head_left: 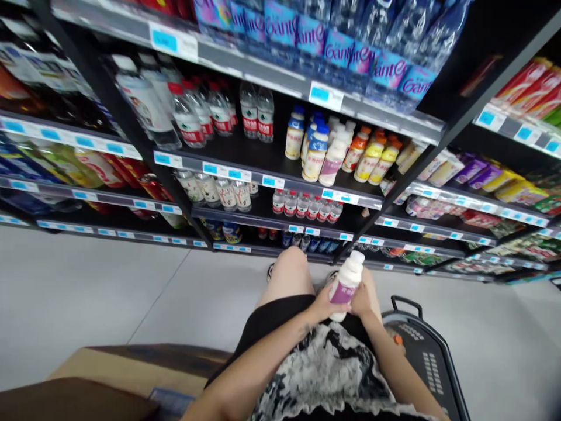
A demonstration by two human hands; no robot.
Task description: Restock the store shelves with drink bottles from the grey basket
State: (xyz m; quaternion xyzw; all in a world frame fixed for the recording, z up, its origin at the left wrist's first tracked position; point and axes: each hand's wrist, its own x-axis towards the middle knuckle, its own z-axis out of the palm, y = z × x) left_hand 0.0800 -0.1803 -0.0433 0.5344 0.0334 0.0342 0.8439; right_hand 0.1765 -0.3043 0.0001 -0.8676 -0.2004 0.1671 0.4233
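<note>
A white bottle (349, 275) with a purple label and white cap is held upright, slightly tilted, above my lap. My left hand (325, 304) wraps round its left side near the label. On the other side, my right hand (360, 300) closes on the lower part of the bottle, its fingers partly hidden behind it. A similar purple-labelled bottle (333, 158) stands at the front of the middle shelf, beside blue-capped bottles (314, 155) and yellow-labelled bottles with orange caps (370, 158).
Shelves of drinks fill the front, with large water bottles (307, 35) on top and red-capped water bottles (186, 117) lower left. A black shopping basket (438, 351) with a handle rests on the floor at my right. Cardboard boxes (109, 374) are at my left.
</note>
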